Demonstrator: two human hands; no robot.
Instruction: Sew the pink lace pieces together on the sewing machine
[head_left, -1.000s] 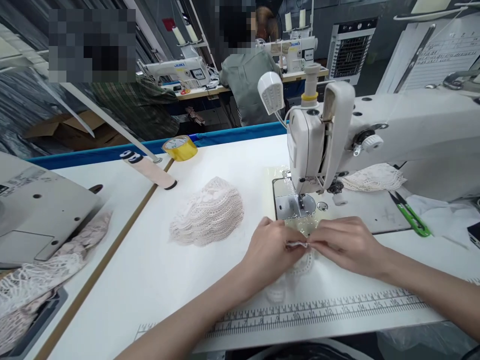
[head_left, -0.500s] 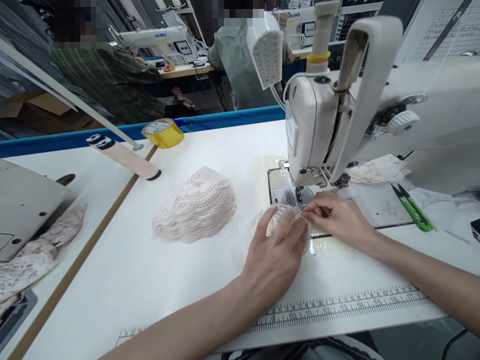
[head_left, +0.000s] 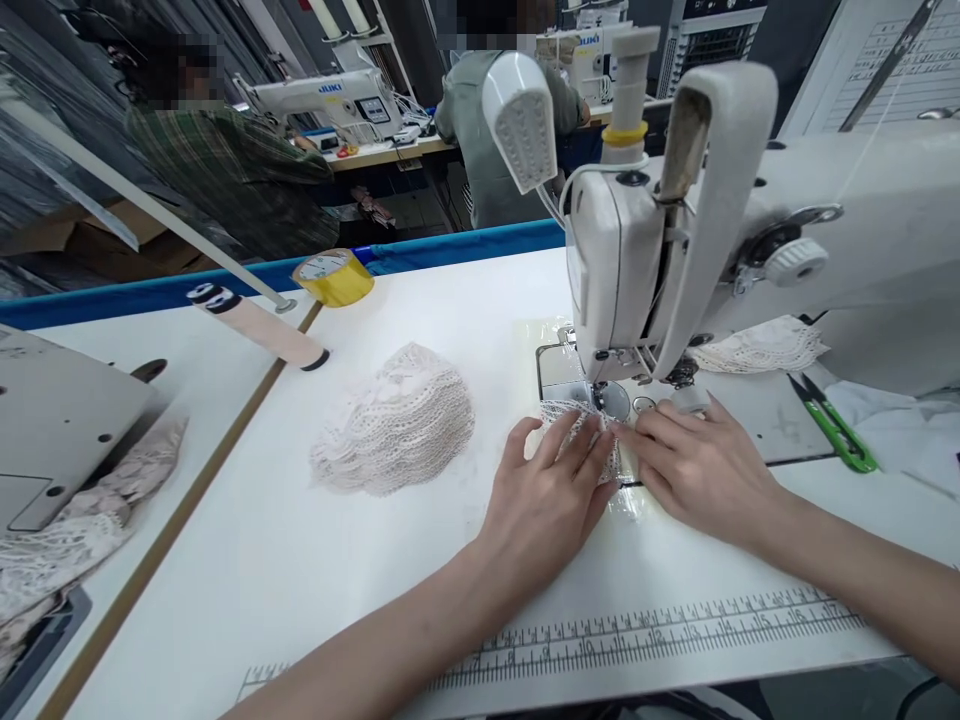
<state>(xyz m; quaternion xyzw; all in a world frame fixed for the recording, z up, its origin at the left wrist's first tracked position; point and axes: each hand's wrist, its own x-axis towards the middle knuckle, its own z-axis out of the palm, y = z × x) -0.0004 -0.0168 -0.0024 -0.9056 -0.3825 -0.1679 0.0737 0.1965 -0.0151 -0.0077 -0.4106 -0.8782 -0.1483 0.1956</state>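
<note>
A small piece of white lace [head_left: 559, 411] lies at the needle of the sewing machine [head_left: 615, 260], near the presser foot. My left hand [head_left: 551, 475] rests on it with curved fingers, holding it against the bed. From the other side, my right hand [head_left: 697, 460] has its fingertips at the lace's right edge, close to my left fingers. Much of the lace is hidden beneath the fingers. Left of my hands is a fanned stack of lace pieces [head_left: 397, 425]. More scalloped lace pieces [head_left: 761, 345] lie behind my right hand, under the machine arm.
Green thread snips [head_left: 836, 425] lie at the right beside white cloth [head_left: 919, 430]. Yellow tape [head_left: 337, 280] and a pale pink roll [head_left: 262, 328] are at the back left. A ruler strip [head_left: 645, 635] runs along the front edge. Two people sit at machines beyond the table.
My right hand has gone from a pinch beside the needle to more outstretched fingers, slightly nearer me. My left hand stays on the lace. The whole view has shifted slightly.
</note>
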